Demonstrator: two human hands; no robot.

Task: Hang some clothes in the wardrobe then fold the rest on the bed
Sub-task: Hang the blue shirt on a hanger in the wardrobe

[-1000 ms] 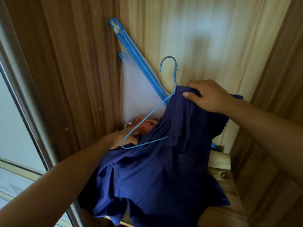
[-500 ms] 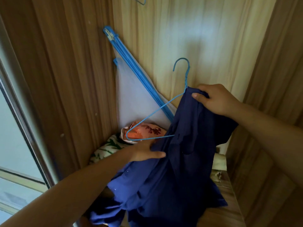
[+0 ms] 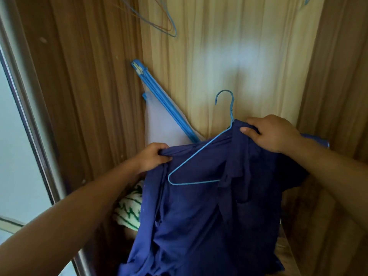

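Observation:
A dark blue garment [image 3: 199,216] hangs down inside the wooden wardrobe [image 3: 89,86]. A thin blue wire hanger [image 3: 201,162] lies against its front, hook pointing up, its right arm tucked under the cloth. My left hand [image 3: 153,156] grips a bunched edge of the garment at its upper left. My right hand [image 3: 268,132] grips the cloth at the top right, just beside the hanger's neck. The garment's lower part falls out of view at the bottom.
Several empty wire hangers [image 3: 157,20] hang at the top. A folded blue-framed white mesh rack [image 3: 163,120] leans in the back left corner. A white and green patterned cloth [image 3: 129,212] lies on the wardrobe floor. A glass door frame [image 3: 29,126] stands at the left.
My left hand has risen from the garment's front and taken hold of its upper left edge, spreading the cloth. The pink item behind it is now covered. The view tilted up.

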